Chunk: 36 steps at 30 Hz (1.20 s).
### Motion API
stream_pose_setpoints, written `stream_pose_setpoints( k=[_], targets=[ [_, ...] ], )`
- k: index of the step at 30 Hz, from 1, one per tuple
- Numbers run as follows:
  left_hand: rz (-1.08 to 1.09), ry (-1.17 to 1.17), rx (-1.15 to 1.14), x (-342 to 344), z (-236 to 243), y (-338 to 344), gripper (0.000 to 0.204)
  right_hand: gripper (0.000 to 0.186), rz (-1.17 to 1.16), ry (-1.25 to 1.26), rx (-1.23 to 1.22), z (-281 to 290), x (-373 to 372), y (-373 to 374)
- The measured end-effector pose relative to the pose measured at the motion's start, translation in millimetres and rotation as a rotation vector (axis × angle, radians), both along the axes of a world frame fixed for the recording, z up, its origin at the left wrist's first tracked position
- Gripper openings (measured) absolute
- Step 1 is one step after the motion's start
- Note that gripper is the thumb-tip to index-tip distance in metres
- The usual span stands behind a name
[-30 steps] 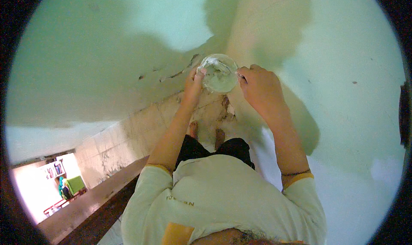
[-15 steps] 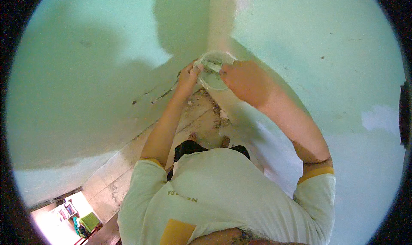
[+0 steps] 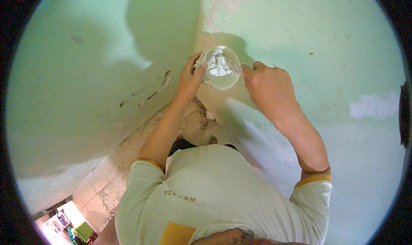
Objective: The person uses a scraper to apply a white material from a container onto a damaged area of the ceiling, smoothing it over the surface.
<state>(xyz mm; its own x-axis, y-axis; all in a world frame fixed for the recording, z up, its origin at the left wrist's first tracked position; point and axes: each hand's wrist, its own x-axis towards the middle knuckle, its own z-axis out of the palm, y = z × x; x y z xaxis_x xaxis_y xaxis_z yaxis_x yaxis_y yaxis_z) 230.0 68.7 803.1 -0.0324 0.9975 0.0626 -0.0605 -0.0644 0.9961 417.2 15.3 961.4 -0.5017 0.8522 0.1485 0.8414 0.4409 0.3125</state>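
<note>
My left hand (image 3: 192, 75) grips the side of a round, clear plastic tub (image 3: 219, 88), thumb over its rim. Whitish paste (image 3: 220, 65) lies in the tub, smeared in lumps toward the middle. Just right of the tub, my right hand (image 3: 267, 82) is closed, back of the hand toward me. It pinches a flat, pale scraper, mostly hidden by the fingers and the tub's edge. Both hands are held up before the corner where two green walls (image 3: 274, 34) meet.
Cracked, peeling plaster (image 3: 155, 90) marks the left wall. A whitish patch (image 3: 374, 106) shows on the right wall. Below, a tiled floor (image 3: 113, 165) with dirt and debris runs into the corner. At the lower left, an opening shows a shelf (image 3: 58, 221) and a green thing (image 3: 83, 231).
My right hand has drawn the scraper out of the tub and moved right. The tub has tilted so its paste shows more. My view has shifted slightly.
</note>
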Motion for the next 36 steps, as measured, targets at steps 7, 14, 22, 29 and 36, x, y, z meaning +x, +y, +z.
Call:
stream_pose_setpoints(
  k=[7, 14, 22, 29, 36],
  targets=[
    [0.134, -0.318, -0.027, 14.8, -55.9, 4.5, 0.051, 0.019, -0.08, 0.132, -0.13, -17.0, -1.0, 6.1],
    [-0.026, 0.015, 0.215, 5.6, -41.8, 3.6, 0.057, 0.023, 0.104, 0.045, -0.221, -23.7, 20.3, 44.1],
    [0.054, 0.147, 0.239, 14.6, -60.2, 6.6, 0.059, 0.024, -0.156, 0.488, -0.392, -59.2, 23.8, 34.4],
    [0.087, 0.086, 0.205, 19.1, -83.7, 11.8, 0.06, 0.03, -0.264, 0.803, -0.411, -101.9, 32.7, 31.9],
    [0.189, 0.084, 0.236, 25.2, -105.0, 16.3, 0.063, 0.034, -0.473, 1.059, -0.641, -135.9, 39.7, 38.7]
  ],
)
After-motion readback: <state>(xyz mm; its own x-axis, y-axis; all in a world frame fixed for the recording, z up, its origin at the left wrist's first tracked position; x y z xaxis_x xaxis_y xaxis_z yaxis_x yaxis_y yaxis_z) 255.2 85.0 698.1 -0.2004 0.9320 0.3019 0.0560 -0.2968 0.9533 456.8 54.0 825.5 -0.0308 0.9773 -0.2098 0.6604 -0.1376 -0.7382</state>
